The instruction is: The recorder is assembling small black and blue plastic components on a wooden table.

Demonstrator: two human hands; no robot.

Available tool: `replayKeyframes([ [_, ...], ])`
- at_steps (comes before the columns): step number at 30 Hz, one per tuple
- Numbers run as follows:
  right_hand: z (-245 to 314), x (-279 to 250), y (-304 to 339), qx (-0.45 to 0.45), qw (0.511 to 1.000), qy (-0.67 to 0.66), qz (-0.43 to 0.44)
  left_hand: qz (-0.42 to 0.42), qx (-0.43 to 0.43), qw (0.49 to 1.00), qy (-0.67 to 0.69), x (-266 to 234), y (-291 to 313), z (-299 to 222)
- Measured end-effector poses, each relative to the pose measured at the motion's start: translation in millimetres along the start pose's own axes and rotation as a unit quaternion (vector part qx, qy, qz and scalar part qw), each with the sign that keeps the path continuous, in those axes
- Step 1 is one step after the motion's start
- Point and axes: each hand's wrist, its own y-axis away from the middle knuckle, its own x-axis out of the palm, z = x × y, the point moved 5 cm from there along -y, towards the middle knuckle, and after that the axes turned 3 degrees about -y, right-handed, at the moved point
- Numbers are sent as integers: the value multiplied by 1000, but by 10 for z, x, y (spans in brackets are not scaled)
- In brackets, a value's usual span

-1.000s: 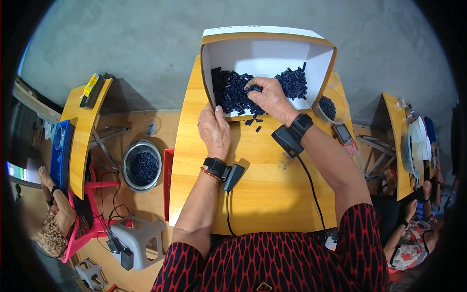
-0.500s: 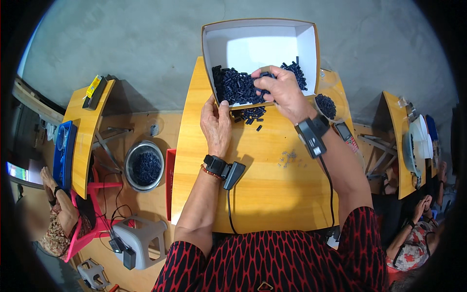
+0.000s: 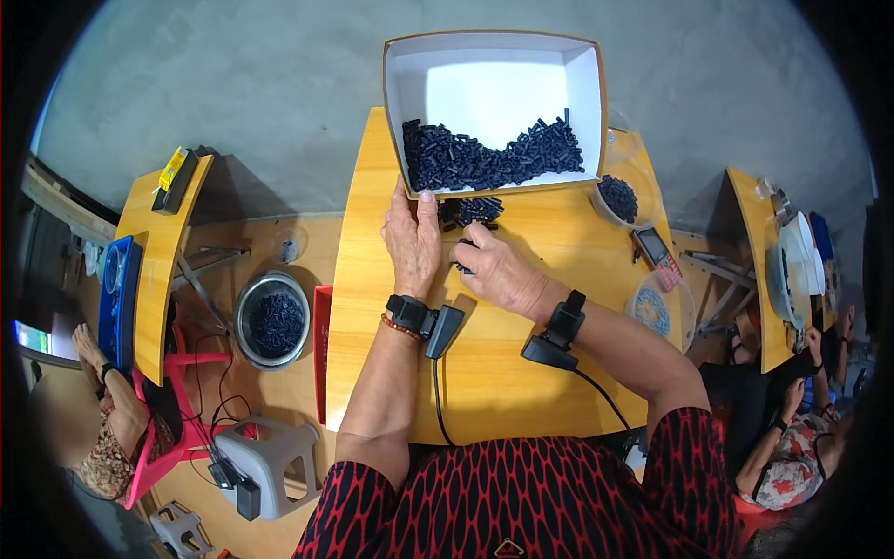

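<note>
A white-lined cardboard box [image 3: 494, 74] stands tilted toward me at the far edge of the table. Many short dark blue cylindrical pieces [image 3: 466, 160] are heaped along its near side, with a dip in the middle of the heap. My left hand [image 3: 412, 244] grips the box's near left corner, thumb at the rim. Just below the box, more such pieces [image 3: 480, 210] lie piled on the table. My right hand [image 3: 498, 272] is curled beside that pile, its fingers closed round a few dark pieces, partly hidden by the hand.
Right of the box stand a clear tub of dark pieces [image 3: 618, 197], a red handheld device [image 3: 657, 257] and a clear tub of small pale parts [image 3: 652, 310]. A steel basin [image 3: 273, 320] and grey stool [image 3: 270, 461] are on the floor at left. People sit at both sides.
My right hand has come out of the box, moving down and left to the table in front of it, fingers closed on some pieces. My left hand stays at the box corner.
</note>
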Motion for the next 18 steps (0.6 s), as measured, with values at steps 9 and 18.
replayKeyframes([
  [9, 122, 9, -18, -67, 992, 109, -8, 16, 78, 991, -109, 33, 58, -118],
  [18, 14, 41, 20, -80, 985, 146, -54, 145, 141, 974, -105, 71, 102, -277],
])
